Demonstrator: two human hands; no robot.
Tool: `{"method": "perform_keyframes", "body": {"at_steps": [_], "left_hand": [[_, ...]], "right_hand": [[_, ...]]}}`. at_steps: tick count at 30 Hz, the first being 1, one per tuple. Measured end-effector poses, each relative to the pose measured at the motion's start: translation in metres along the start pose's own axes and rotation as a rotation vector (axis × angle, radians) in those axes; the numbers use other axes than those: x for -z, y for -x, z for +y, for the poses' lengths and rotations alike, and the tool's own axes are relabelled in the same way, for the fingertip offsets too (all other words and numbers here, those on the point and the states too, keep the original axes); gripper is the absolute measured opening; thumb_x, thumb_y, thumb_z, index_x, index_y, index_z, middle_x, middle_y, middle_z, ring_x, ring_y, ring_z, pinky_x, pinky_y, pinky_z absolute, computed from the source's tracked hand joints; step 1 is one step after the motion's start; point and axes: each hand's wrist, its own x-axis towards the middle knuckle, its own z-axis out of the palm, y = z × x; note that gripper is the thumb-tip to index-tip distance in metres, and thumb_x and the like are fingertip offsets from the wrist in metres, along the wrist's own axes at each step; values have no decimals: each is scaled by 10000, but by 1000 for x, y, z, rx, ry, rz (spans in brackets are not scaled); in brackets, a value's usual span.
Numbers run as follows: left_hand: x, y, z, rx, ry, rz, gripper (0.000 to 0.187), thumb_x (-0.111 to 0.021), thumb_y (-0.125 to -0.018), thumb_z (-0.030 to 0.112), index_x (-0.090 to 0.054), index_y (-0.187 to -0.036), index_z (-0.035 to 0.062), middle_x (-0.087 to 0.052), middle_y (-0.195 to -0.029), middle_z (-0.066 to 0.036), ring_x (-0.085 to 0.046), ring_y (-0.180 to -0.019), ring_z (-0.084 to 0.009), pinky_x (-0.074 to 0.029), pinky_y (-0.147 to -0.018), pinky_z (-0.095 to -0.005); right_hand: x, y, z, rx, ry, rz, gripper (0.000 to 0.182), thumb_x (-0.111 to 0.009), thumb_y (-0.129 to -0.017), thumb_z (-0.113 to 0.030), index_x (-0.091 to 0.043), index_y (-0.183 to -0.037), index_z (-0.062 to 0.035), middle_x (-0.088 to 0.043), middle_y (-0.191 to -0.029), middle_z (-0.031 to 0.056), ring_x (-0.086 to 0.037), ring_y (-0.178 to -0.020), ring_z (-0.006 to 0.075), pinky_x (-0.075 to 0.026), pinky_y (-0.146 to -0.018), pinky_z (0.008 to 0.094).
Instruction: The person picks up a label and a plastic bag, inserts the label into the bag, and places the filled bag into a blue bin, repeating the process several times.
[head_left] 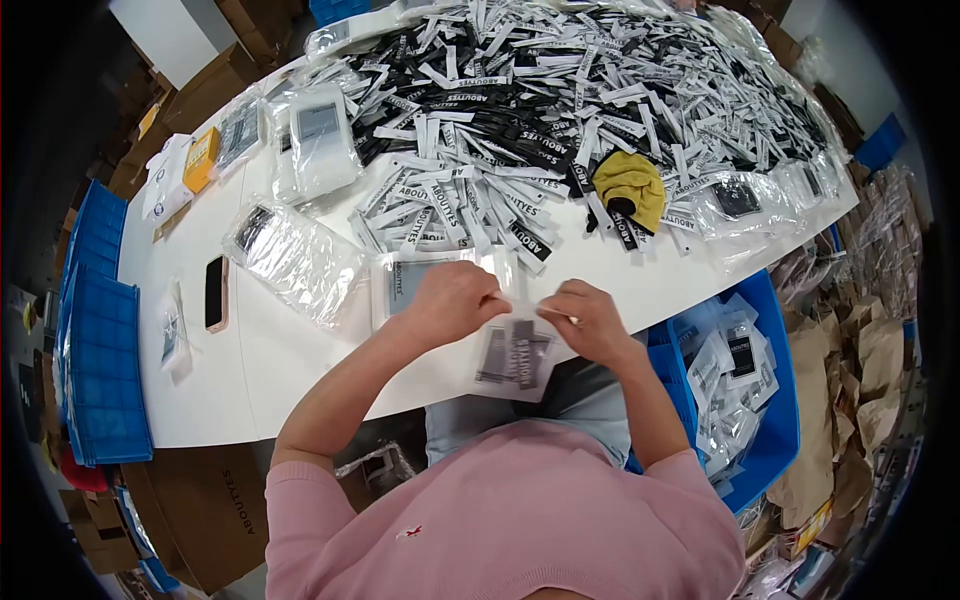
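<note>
A small see-through plastic bag [518, 362] hangs over the table's front edge, with dark printing and a dark strip showing through it. Its top edge is pinched by my left hand [455, 300] on one side and by my right hand [590, 318] on the other, both closed. Just behind my left hand lies a stack of flat plastic bags [405, 285] with grey printed panels. Beyond that spreads a loose pile of white lettered strips [450, 205]. The bag's lettering is blurred.
A large heap of white and black strips [600, 90] fills the back of the table. A yellow cloth [630, 185] rests against it. Left are a phone [216, 293] and bagged packs [318, 140]. A blue bin [775, 400] holding filled bags stands right, below the tabletop.
</note>
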Motion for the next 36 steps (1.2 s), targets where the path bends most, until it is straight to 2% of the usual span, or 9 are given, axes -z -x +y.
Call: {"method": "perform_keyframes", "body": {"at_steps": [6,9,12,14,21,23,26,33,36], "left_hand": [[0,59,-61,276,39,24,204,-692,-717,211,-638,-840,58,-602,-834,-121,-575,-810,-288,-471,-691,-374],[-13,64,-54,207,6,105,422,-728,-689,232,-590,-1053,72,-552,-1050,-154,-521,-987,-312,-438,-831,-387],[-35,52,-40,174,3,108,623,-744,-670,250,-490,-1211,76,-476,-1193,-152,-421,-1147,-322,-328,-981,-431],[-55,45,-44,76,-100,111,594,-743,-658,244,-509,-1175,67,-492,-1177,-125,-431,-1150,-309,-319,-989,-435],[-61,47,-47,-13,-29,300,378,-714,-670,165,-585,-997,24,-579,-1024,-95,-531,-1023,-300,-414,-899,-416],[-60,46,-47,-20,-24,300,382,-718,-665,167,-584,-993,24,-579,-1021,-97,-531,-1017,-303,-417,-891,-416],[-62,43,-48,-40,-24,316,387,-725,-658,172,-583,-985,22,-580,-1014,-102,-533,-1003,-311,-423,-875,-417],[-67,46,-51,-27,-69,327,407,-733,-651,184,-583,-992,17,-576,-1033,-117,-528,-1011,-314,-418,-886,-419],[-68,46,-52,-18,-66,316,415,-733,-650,188,-584,-999,19,-573,-1045,-118,-524,-1023,-316,-414,-897,-419]], "right_hand": [[182,104,69,-756,314,-36,223,-658,-743,-189,-631,-792,27,-611,-728,135,-583,-637,276,-453,-569,338],[192,114,103,-454,818,338,220,-649,-760,-172,-637,-866,21,-642,-809,157,-619,-691,265,-475,-609,331],[137,29,127,-402,248,346,170,-617,-800,-137,-632,-879,12,-641,-808,157,-626,-726,283,-491,-654,341],[99,-41,121,-407,410,27,175,-594,-801,-185,-629,-792,-14,-634,-787,150,-602,-702,323,-482,-644,383],[-6,-148,219,-422,394,271,342,-686,-651,-188,-615,-933,-8,-636,-796,184,-603,-797,371,-484,-755,398],[-4,-148,226,-317,483,327,310,-675,-662,-166,-610,-921,-8,-636,-768,152,-620,-710,316,-508,-676,379],[40,-141,187,-837,-175,4,193,-602,-726,-135,-590,-878,-17,-550,-659,36,-512,-489,131,-419,-414,264],[76,-106,165,-1008,-457,152,139,-586,-772,-212,-549,-751,-80,-506,-608,-2,-463,-451,97,-349,-389,222],[72,-101,176,-806,-557,211,264,-578,-829,-322,-571,-711,-86,-549,-600,21,-527,-517,101,-386,-471,232]]}}
